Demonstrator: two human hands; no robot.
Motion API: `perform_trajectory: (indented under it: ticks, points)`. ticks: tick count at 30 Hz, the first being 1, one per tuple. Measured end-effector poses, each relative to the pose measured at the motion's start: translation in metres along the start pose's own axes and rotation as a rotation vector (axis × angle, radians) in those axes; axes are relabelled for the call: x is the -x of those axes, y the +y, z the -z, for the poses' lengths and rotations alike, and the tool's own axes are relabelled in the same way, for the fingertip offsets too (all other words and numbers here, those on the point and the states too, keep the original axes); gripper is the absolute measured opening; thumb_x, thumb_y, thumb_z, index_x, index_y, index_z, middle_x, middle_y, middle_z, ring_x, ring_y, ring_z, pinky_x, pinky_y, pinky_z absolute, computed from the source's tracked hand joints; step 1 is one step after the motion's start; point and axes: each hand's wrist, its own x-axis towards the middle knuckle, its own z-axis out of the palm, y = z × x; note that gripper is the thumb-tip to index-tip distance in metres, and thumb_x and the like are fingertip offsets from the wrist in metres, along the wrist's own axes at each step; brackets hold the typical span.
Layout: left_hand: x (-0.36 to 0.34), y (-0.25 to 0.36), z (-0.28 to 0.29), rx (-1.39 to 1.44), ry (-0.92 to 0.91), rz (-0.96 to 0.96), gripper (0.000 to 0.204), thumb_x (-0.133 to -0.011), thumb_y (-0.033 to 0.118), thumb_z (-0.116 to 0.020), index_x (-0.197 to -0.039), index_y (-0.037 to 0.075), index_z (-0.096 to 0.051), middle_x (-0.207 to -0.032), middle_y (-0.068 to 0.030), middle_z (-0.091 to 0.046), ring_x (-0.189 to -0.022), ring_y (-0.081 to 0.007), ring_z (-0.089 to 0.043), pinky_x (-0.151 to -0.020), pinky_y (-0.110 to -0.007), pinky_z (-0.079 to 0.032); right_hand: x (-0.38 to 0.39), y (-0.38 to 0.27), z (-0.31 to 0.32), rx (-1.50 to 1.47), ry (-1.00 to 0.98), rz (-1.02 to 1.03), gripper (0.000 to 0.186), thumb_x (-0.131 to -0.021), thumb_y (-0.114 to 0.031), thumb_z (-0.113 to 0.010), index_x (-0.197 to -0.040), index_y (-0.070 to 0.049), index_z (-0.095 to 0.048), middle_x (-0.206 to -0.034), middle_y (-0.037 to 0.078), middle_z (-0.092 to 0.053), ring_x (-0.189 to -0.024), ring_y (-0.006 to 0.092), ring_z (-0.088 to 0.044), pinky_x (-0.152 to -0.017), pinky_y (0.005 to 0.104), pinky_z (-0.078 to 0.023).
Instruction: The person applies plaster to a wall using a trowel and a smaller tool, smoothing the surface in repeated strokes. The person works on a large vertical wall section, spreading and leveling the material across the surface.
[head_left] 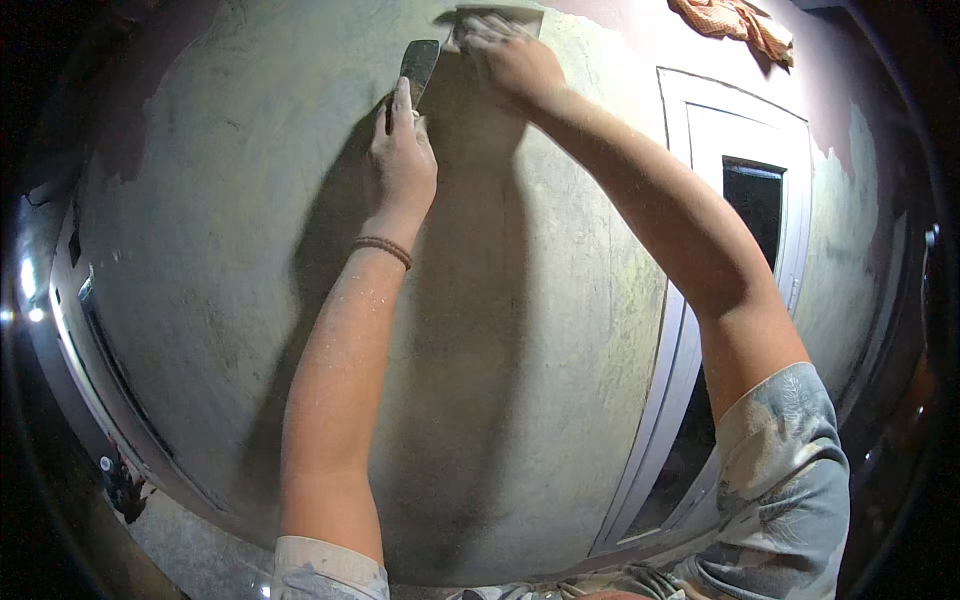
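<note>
Both my arms reach up to a grey-green plastered wall (240, 250). My left hand (400, 160) grips the handle of a narrow putty knife (418, 62), its dark blade pointing up against the wall, forefinger laid along the handle. A braided band circles that wrist. My right hand (510, 58) is higher and to the right, fingers pressed on a wide flat plastering blade (500, 14) held against the wall near the top of the view. Part of that blade is hidden under my fingers.
A white window frame (700, 130) with a dark pane (752, 205) stands to the right of my right arm. An orange cloth (735, 22) hangs above it. Pinkish unplastered wall shows at the top right. A dark ledge runs along the lower left.
</note>
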Motion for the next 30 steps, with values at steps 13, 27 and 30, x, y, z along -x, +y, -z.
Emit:
perform_trajectory:
  ticks: [13,27,30]
  points:
    - [0.003,-0.005,0.000,-0.073,-0.033,-0.054,0.050,-0.106,0.016,-0.052,-0.154,0.006,-0.040,-0.143,-0.0264,-0.055,-0.123,-0.0431,-0.062,-0.099,-0.048,-0.057,0.064,0.029,0.018,0.000,0.108,-0.188,0.038,-0.102,-0.015,-0.049,-0.136,-0.010,-0.062,-0.149,0.012,-0.057,-0.140,0.0313,-0.051,-0.115,0.0436,-0.044]
    - [0.002,-0.007,-0.001,-0.128,-0.066,-0.046,0.052,-0.106,0.016,-0.050,-0.155,0.007,-0.037,-0.146,-0.0285,-0.052,-0.125,-0.0434,-0.061,-0.100,-0.048,-0.058,0.013,-0.009,0.022,-0.050,-0.161,-0.215,0.042,-0.101,-0.019,-0.051,-0.141,-0.009,-0.059,-0.151,0.013,-0.055,-0.139,0.0309,-0.052,-0.114,0.0420,-0.045]
    - [0.003,-0.005,-0.001,-0.155,-0.032,-0.108,0.051,-0.107,0.017,-0.049,-0.155,0.004,-0.037,-0.147,-0.0276,-0.051,-0.129,-0.0414,-0.059,-0.100,-0.046,-0.059,0.087,-0.006,0.029,0.026,-0.079,-0.004,0.047,-0.101,-0.014,-0.054,-0.148,-0.010,-0.053,-0.157,0.009,-0.048,-0.148,0.0256,-0.042,-0.124,0.0403,-0.034]
